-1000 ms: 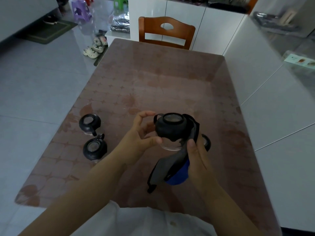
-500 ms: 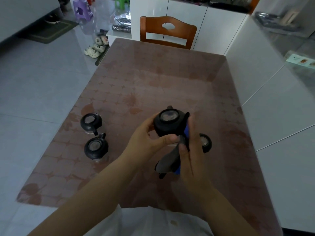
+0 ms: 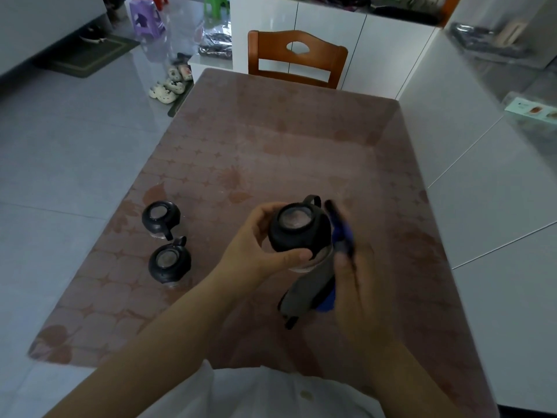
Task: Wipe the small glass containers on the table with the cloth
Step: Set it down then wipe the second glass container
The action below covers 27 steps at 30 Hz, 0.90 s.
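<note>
A brown patterned tabletop (image 3: 271, 140) fills the middle, with a wooden chair (image 3: 265, 43) set at its far edge. White cabinets (image 3: 388, 46) stand behind. Pale glossy floor tiles (image 3: 60, 140) spread left, with slippers (image 3: 170, 86), a purple stool (image 3: 146, 18) and a dark mat (image 3: 87, 54).

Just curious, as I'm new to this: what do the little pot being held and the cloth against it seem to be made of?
The held pot: clear body, likely glass, see-through below a matte black top, probably plastic. The cloth: soft fabric, grey and blue, hanging limp; perhaps microfibre.
</note>
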Available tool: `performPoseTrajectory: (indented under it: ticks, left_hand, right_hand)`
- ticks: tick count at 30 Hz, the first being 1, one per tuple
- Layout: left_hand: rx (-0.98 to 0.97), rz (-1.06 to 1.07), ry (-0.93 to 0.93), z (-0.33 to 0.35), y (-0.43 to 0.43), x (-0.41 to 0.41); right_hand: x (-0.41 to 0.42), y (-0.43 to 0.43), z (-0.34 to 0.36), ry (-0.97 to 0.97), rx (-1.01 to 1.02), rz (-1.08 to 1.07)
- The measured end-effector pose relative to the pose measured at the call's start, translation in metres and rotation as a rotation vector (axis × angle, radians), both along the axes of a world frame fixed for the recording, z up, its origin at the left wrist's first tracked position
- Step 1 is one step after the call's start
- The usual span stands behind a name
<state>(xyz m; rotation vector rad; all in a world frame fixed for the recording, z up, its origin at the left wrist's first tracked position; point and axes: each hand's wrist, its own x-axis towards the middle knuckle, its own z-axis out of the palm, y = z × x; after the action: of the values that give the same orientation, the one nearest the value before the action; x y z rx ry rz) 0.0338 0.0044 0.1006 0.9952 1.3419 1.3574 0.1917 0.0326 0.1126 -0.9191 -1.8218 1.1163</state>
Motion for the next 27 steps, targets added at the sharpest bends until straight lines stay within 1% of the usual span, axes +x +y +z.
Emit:
performPoseTrajectory:
  ticks: [2,3,4,7,12,14,17,19,21,23,25,27]
  left_hand:
    - [-0.004,0.01,-0.007,-0.004,0.0,0.0]
    - [-0.007,0.004,-0.008,-0.005,0.0,0.0]
    - [-0.012,-0.012,-0.009,-0.005,0.0,-0.001]
    - [-0.024,-0.101,-0.01,-0.004,-0.001,-0.004]
    - [-0.011,-0.133,-0.08,-0.012,0.0,-0.005]
    - [-0.001,-0.121,-0.134,-0.016,0.001,-0.003]
    - [0.006,-0.103,-0.211,-0.017,0.001,-0.003]
    - [0.016,-0.139,-0.261,-0.017,0.002,-0.005]
    - [0.024,-0.19,-0.297,-0.016,0.002,-0.006]
    - [0.028,-0.219,-0.307,-0.014,0.003,-0.008]
    - [0.027,-0.242,-0.289,-0.012,0.003,-0.01]
    - [0.012,-0.244,-0.229,-0.012,0.004,-0.012]
  right_hand:
    - [-0.006,-0.004,-0.007,-0.075,0.152,0.086]
    - [-0.007,-0.004,-0.01,-0.083,0.151,0.094]
    - [-0.007,-0.002,-0.01,-0.078,0.111,0.084]
    - [0.0,0.007,-0.008,-0.01,-0.102,0.022]
    - [0.0,0.013,-0.003,0.088,-0.183,-0.021]
    - [-0.002,0.009,-0.004,0.066,-0.171,-0.062]
    - [-0.003,0.0,-0.005,-0.009,-0.037,-0.049]
    - [-0.003,0.002,-0.003,0.004,-0.03,-0.025]
    - [-0.002,0.005,-0.001,0.07,-0.053,-0.006]
    - [-0.002,0.007,0.0,0.114,-0.068,0.018]
    - [-0.003,0.006,-0.002,0.081,-0.076,0.043]
    - [-0.003,0.005,-0.005,0.025,-0.104,0.077]
